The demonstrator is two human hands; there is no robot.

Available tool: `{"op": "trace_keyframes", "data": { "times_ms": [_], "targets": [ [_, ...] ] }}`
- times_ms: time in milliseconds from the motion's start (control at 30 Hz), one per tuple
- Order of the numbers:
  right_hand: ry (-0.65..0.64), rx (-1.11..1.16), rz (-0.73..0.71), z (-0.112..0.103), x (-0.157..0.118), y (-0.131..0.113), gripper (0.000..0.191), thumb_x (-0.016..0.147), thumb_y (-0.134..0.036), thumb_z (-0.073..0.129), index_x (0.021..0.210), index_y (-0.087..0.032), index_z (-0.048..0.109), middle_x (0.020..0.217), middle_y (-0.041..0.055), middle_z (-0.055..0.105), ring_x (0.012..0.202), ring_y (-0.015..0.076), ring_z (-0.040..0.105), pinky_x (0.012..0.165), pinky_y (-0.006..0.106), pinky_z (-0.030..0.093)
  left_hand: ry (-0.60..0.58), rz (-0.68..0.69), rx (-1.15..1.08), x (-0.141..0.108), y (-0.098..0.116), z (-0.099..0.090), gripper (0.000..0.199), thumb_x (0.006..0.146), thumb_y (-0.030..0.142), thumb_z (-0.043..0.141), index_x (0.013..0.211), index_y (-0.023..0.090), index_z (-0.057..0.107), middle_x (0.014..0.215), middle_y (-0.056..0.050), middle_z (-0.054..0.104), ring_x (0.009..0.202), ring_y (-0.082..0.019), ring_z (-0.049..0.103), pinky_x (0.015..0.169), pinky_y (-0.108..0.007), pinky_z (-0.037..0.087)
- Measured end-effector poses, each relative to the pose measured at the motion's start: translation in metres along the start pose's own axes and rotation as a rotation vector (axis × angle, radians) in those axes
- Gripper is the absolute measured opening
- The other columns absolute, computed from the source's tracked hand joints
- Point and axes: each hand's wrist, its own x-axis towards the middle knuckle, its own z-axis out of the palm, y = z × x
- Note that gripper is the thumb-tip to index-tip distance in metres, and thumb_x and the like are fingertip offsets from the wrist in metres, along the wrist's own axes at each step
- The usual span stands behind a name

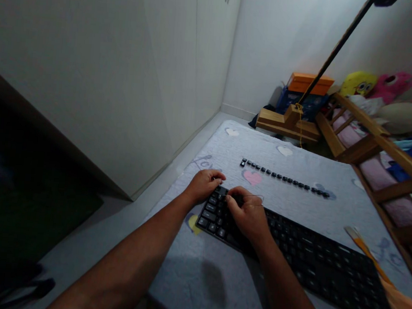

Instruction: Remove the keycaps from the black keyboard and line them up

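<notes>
A black keyboard [313, 250] lies slantwise on the pale blue patterned cloth [197, 250]. My left hand [205, 183] rests at its upper left corner, fingers bent together; whatever is between them is too small to make out. Over the left keys is my right hand [248, 208], closed in a pinch on a thin wire tool [260, 197], whose loop sticks out behind the fingers. The wire's tip is hidden by the hand. Beyond the keyboard, a row of loose black keycaps [279, 176] stretches across the cloth.
A brush with an orange handle [360, 242] lies behind the keyboard's right part, near an orange cloth [402, 306]. A wooden bed rail [391, 142] borders the right side. At the back stand a wooden stand [288, 123] and an orange box [310, 83]. A white cabinet [126, 70] rises at left.
</notes>
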Motion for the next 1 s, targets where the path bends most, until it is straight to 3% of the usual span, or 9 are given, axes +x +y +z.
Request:
{"op": "trace_keyframes", "data": {
  "times_ms": [300, 733, 1000],
  "targets": [
    [0.008, -0.003, -0.099, 0.013, 0.001, 0.003, 0.012, 0.081, -0.021, 0.056, 0.087, -0.018, 0.067, 0.076, 0.0025, 0.07, 0.067, 0.0159, 0.063, 0.067, 0.026, 0.047, -0.004, -0.017, -0.022, 0.0, 0.001, 0.0, 0.022, 0.078, 0.022, 0.055, 0.091, 0.015, 0.071, 0.085, -0.004, 0.072, 0.081, -0.018, 0.066, 0.075, -0.027, 0.05],
    [-0.085, -0.274, -0.252, 0.013, -0.011, -0.002, 0.01, 0.086, -0.017, 0.054, 0.087, -0.019, 0.064, 0.083, 0.0053, 0.066, 0.078, 0.0189, 0.06, 0.073, 0.028, 0.044, -0.002, -0.026, -0.012, 0.0, 0.0, 0.0, 0.023, 0.076, 0.023, 0.055, 0.091, 0.016, 0.072, 0.08, -0.003, 0.071, 0.073, -0.016, 0.063, 0.069, -0.026, 0.048],
    [0.067, -0.312, -0.271, 0.018, -0.018, 0.004, 0.009, 0.086, -0.02, 0.054, 0.083, -0.018, 0.063, 0.08, 0.0068, 0.066, 0.076, 0.0203, 0.06, 0.072, 0.031, 0.045, -0.001, -0.015, 0.005, 0.0, 0.001, 0.0, 0.023, 0.077, 0.022, 0.054, 0.09, 0.016, 0.073, 0.078, -0.002, 0.071, 0.072, -0.016, 0.062, 0.07, -0.026, 0.048]
  ]
}}
